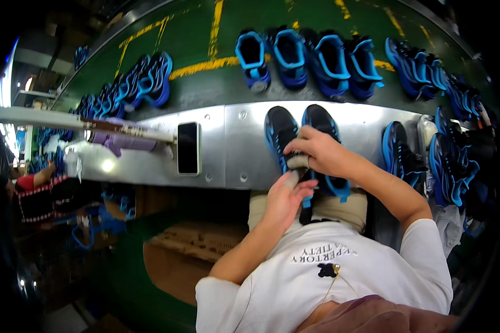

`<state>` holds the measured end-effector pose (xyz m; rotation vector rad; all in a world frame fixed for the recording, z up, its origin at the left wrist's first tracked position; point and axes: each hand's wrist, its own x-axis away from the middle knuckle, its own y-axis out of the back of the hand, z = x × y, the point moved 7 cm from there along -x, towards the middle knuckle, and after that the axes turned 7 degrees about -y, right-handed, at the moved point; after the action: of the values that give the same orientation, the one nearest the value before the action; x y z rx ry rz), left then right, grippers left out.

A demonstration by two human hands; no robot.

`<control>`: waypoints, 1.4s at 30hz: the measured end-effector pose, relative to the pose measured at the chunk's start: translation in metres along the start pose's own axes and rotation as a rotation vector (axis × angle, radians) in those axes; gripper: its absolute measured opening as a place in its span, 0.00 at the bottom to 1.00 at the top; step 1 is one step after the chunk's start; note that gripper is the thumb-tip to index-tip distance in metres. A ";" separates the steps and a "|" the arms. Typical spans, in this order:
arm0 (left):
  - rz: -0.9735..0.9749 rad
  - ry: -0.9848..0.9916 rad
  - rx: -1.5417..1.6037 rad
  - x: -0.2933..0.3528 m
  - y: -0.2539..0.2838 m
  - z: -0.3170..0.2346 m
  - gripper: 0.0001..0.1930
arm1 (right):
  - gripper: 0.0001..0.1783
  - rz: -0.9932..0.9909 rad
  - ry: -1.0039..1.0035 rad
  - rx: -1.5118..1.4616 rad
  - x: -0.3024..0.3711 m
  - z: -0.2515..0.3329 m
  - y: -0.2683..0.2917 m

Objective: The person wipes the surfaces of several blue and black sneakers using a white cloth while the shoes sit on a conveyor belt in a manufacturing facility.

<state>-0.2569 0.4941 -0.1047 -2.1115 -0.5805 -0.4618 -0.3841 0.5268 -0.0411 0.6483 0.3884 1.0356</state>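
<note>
A pair of black and blue sneakers lies toes away from me at the front edge of the metal bench. My right hand (323, 151) reaches over the left sneaker (280, 126), its fingers bent and closed at the upper near the opening. At the same sneaker's heel end, my left hand (283, 204) grips a dark part of it between thumb and fingers. Pale coverings wrap some fingertips. The exact part held is hidden by the fingers. Beside it, the right sneaker (320, 119) is partly covered by my right hand and wrist; a blue heel loop shows below.
Behind the metal bench (233, 133) runs a green surface (194, 44) with yellow lines, carrying rows of similar sneakers (290, 55). A phone (189, 149) lies left, near a pale bar (122, 129) and a purple sleeve-like item (122, 143). More sneakers (397, 150) stand right; a cardboard box (186, 250) is below.
</note>
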 end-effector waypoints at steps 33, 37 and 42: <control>0.414 -0.507 -1.434 -0.023 -0.082 -0.137 0.19 | 0.29 -0.197 -0.226 0.584 -0.154 -0.142 0.060; 0.343 -1.000 -1.820 -0.057 -0.103 -0.186 0.19 | 0.28 -0.319 -0.410 0.601 -0.116 -0.202 0.110; 0.213 -0.794 -2.055 -0.171 -0.031 -0.221 0.11 | 0.28 -0.268 -0.430 0.543 -0.098 -0.199 0.119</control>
<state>-0.4398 0.2872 -0.0521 -4.3459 -0.0921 0.1741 -0.6243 0.5437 -0.1122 1.2426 0.3648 0.5069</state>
